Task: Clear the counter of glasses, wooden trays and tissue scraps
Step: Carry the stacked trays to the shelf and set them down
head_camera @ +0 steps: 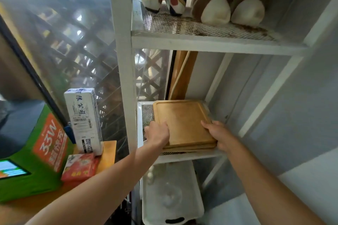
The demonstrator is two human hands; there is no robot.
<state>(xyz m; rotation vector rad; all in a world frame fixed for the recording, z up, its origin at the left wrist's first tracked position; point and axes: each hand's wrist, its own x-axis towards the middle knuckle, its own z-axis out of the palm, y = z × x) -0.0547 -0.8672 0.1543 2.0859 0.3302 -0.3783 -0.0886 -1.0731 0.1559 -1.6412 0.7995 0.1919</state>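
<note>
Straight ahead stands a white metal shelving unit (124,60) with mesh shelves, its left post running up the middle of the view beside a window backed by dark lattice. On its top shelf sit plush toys (215,11), only their lower parts in view. On the middle shelf (182,157) lies a stack of wooden trays (182,124), flat and square to the shelf, with more boards (182,73) standing on edge behind them against the back. Below, a white plastic tray (193,206) holds clear glasses (170,195), blurred and hard to count. To the left, on a wooden counter (108,153), are a green box (36,160) with orange lettering, a tall white carton (84,120) and a red packet (80,166). Both bare arms reach in from below. The left hand (157,134) grips the stack's near left corner, fingers curled over the top tray's edge. The right hand (219,134) clasps the near right corner, thumb on top, fingers wrapped around the side.
</note>
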